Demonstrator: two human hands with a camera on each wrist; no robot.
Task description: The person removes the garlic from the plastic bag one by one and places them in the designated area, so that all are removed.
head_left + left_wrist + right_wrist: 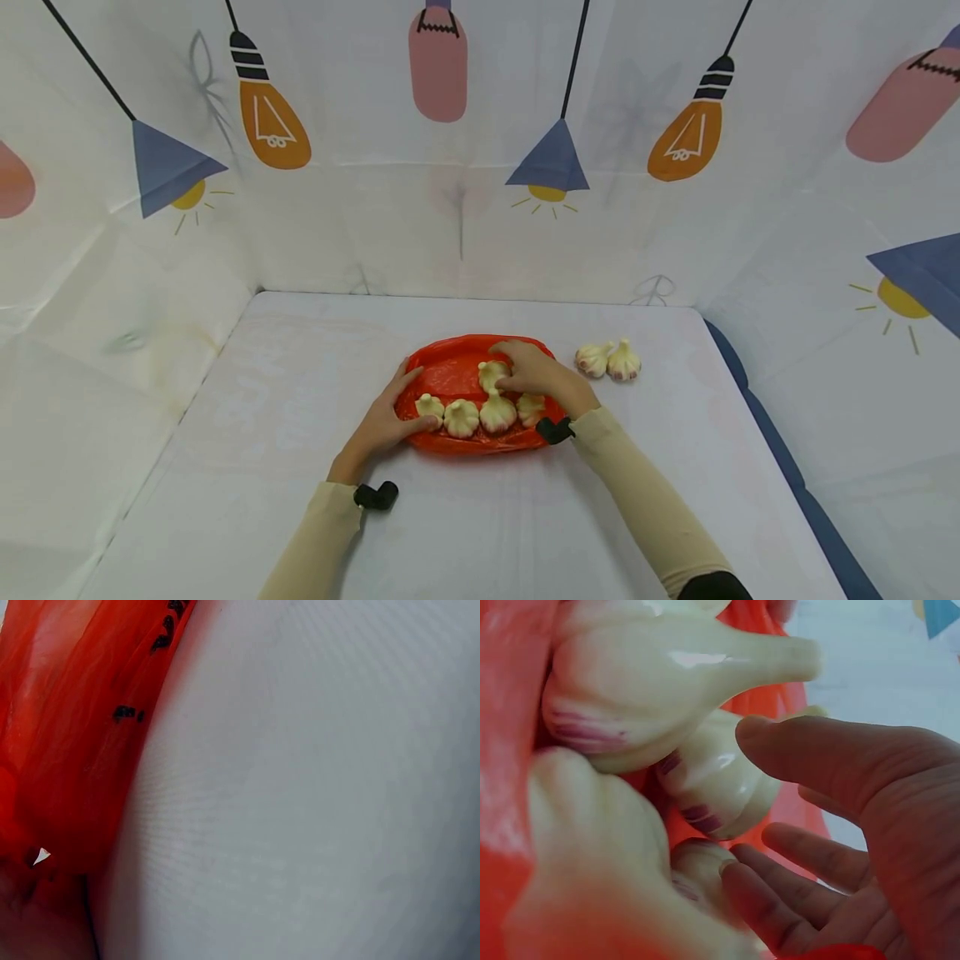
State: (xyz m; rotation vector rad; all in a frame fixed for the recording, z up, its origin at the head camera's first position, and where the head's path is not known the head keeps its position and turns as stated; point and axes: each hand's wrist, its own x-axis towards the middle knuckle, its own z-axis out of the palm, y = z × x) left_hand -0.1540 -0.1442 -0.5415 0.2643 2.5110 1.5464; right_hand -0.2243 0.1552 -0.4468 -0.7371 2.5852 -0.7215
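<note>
As our left hand (383, 423) grips the red bag (452, 375), we note our right hand (537, 370) unclenched, fingers loose about a garlic bulb (491, 375).

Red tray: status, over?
Left hand on left end of red tray. Right hand loosely around a garlic bulb inside. Five bulbs visible in tray; two more bulbs on table, right side. Nothing seen in the way.

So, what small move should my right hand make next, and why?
Probably ease your right hand off the garlic bulb behind the front row: that bulb sits inside the red container, your fingers look loosely spread, and two more bulbs lie outside on the table.
</note>
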